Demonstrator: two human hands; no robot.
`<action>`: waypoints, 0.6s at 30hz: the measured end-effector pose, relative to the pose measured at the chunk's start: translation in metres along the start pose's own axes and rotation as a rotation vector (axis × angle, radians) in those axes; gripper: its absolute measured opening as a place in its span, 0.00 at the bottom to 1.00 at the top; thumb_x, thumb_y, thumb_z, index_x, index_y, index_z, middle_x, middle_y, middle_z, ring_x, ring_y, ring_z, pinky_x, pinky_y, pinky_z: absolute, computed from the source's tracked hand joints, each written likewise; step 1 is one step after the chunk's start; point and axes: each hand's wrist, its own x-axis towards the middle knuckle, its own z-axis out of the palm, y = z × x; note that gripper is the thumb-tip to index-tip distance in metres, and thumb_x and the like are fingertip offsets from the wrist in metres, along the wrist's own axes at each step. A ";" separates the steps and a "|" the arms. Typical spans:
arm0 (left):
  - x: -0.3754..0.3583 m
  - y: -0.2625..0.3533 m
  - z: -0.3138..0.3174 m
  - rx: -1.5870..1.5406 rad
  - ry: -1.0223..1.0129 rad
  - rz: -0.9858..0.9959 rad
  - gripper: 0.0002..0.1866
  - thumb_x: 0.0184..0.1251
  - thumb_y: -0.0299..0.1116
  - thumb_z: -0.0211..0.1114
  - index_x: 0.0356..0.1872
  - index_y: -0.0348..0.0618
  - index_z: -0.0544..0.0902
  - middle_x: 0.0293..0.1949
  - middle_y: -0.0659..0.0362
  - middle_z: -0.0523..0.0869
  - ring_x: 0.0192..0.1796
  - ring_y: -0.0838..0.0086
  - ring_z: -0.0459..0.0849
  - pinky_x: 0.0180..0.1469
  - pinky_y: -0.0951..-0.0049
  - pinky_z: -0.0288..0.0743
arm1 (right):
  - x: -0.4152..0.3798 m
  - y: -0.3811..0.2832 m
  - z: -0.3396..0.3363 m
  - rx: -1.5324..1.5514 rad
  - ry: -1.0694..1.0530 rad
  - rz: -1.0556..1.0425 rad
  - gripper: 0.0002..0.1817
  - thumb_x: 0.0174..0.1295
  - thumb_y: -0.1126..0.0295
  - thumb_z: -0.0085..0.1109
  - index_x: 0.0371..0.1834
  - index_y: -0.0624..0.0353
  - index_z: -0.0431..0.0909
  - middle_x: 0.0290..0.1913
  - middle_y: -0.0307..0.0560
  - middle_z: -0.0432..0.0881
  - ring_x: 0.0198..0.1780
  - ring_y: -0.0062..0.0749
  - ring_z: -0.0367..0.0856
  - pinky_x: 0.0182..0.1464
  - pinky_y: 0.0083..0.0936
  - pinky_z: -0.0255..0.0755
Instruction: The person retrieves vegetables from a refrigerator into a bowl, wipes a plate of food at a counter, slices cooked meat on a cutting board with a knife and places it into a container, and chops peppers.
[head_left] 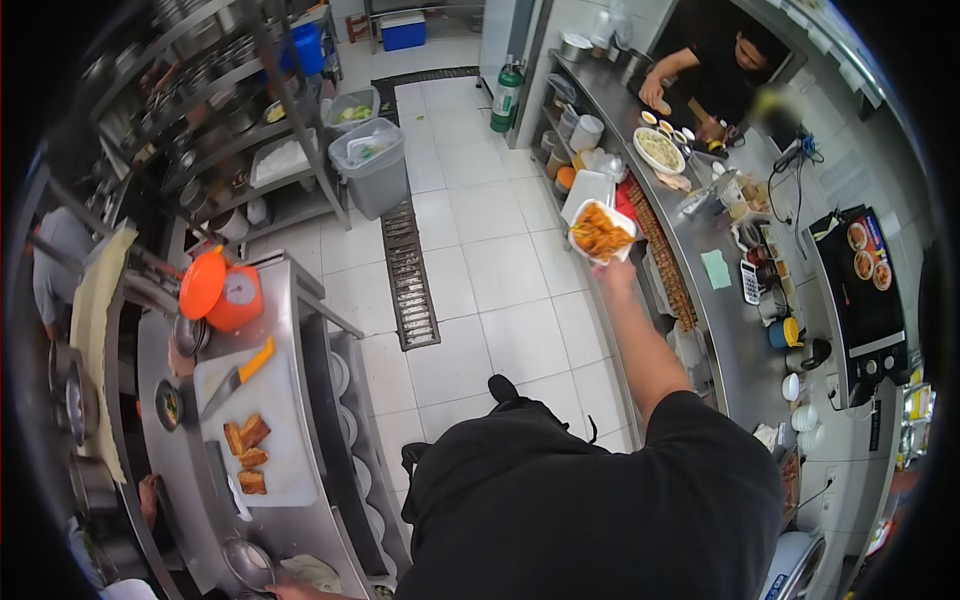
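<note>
My right hand (613, 277) is stretched out ahead, closed on the near edge of an open white foam takeout container (588, 183). Orange-red food (603, 232) fills its near half, and the lid is folded back on the far side. The container is in the air over the tiled floor, beside the right-hand counter. At the bottom edge, my left hand (292, 591) is mostly cut off. Its visible fingers seem closed on the handle of a small round metal pan (248, 562) at the near end of the left steel table.
On the left table, a white cutting board (275, 400) holds browned meat pieces (252, 457) and a yellow-handled knife (240, 378). An orange tub (235, 298) stands behind. A person (725, 75) works past the right counter (710, 240). Grey bins (370, 165) and a floor grate (410, 280) lie ahead.
</note>
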 end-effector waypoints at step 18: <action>-0.285 -0.117 -0.014 0.666 -0.449 -0.267 0.23 0.80 0.48 0.61 0.57 0.36 0.83 0.43 0.49 0.87 0.45 0.57 0.86 0.44 0.55 0.83 | 0.189 -0.016 -0.093 0.259 0.290 0.035 0.17 0.73 0.74 0.52 0.61 0.71 0.69 0.44 0.57 0.83 0.32 0.36 0.85 0.32 0.33 0.88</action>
